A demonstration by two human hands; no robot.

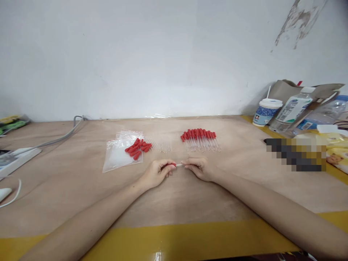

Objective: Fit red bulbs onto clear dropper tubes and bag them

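My left hand (159, 172) is closed in a pinch around a red rubber dropper bulb (173, 165), which its fingers mostly cover. My right hand (200, 168) pinches a thin clear dropper tube (179, 165). Bulb and tube meet in line between the two hands; how deep the tube sits in the bulb cannot be seen. Beyond my left hand, loose red bulbs (137, 148) lie on clear zip bags (115, 156). Several bare clear tubes (162, 143) lie right of them. Past my right hand, droppers with red bulbs fitted (201, 136) lie side by side in a row.
A lidded paper cup (266, 111) and a plastic bottle (292, 108) stand at the back right, near a grey-brown bag (285, 88). A blurred dark object (296, 154) lies on the right. Grey cables (65, 136) reach a white power strip (23, 159) at left.
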